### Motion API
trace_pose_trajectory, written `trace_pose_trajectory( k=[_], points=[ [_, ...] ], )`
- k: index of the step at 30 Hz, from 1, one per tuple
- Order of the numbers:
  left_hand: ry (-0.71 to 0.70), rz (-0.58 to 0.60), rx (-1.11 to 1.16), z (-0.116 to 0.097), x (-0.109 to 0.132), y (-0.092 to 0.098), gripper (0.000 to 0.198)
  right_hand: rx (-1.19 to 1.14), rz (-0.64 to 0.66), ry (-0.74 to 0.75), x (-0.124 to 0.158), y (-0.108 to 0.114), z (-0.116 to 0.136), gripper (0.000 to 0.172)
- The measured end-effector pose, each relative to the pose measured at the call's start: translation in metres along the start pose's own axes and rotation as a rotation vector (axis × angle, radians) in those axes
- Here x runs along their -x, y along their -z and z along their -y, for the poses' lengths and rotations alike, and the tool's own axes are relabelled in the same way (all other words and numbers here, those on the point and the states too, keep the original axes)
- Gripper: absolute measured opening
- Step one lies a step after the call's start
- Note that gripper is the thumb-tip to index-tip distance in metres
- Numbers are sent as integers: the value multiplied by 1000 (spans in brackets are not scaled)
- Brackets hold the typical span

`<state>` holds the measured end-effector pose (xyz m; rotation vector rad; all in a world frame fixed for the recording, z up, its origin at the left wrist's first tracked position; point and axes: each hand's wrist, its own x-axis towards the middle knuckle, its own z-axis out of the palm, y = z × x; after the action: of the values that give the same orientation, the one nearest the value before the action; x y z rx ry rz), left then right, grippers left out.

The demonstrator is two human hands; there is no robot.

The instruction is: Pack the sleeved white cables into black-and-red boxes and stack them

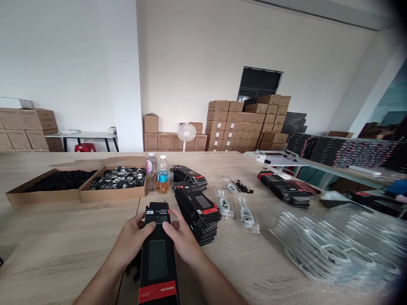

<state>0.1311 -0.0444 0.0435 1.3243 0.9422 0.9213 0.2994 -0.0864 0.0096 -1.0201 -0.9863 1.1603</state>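
A long black box (pixel 158 258) with a red band and a rectangular window is held upright-facing near the table's front edge. My left hand (pixel 130 237) grips its left side, thumb on the front near the top. On the opposite side, my right hand (pixel 182 237) holds the box with its thumb pressed on the front. The top flap of the box stands out beyond both hands. Just right of it lies a stack of flat black boxes (pixel 199 207), with another banded bundle (pixel 189 176) behind.
Two cardboard trays (pixel 112 195) hold black items at the left. Two bottles (pixel 162 176) stand behind my hands. Bagged white cables (pixel 246 214) lie right of the stack, a large pile of them (pixel 337 250) farther right. Another black bundle (pixel 282 188) sits beyond.
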Motion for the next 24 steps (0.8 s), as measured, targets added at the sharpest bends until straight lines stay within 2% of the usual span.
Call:
trace_pose_trajectory(
  k=[2,4,6,9,12,15,20,24],
  points=[
    [-27,16,-33,3,0,-1,84,-10,-35,13,-4,4,0,79],
    [-31,25,-13,4,0,-3,92,-56,8,5,-3,5,3,77],
    [-54,43,29,5,-1,-4,85,-99,52,-6,-1,3,7,73],
    [-125,24,66,7,-4,-7,62,-104,86,-21,3,-1,12,68],
    [-201,-10,64,8,-5,-9,41,-62,84,-36,3,-4,10,45],
    [-197,15,41,8,-3,-11,37,-25,30,-34,0,-3,6,27],
    [-180,161,-20,4,4,-11,38,-65,-134,-12,-7,7,8,38],
    [-203,257,-67,0,6,-11,36,36,-89,33,-11,18,18,38]
  ],
)
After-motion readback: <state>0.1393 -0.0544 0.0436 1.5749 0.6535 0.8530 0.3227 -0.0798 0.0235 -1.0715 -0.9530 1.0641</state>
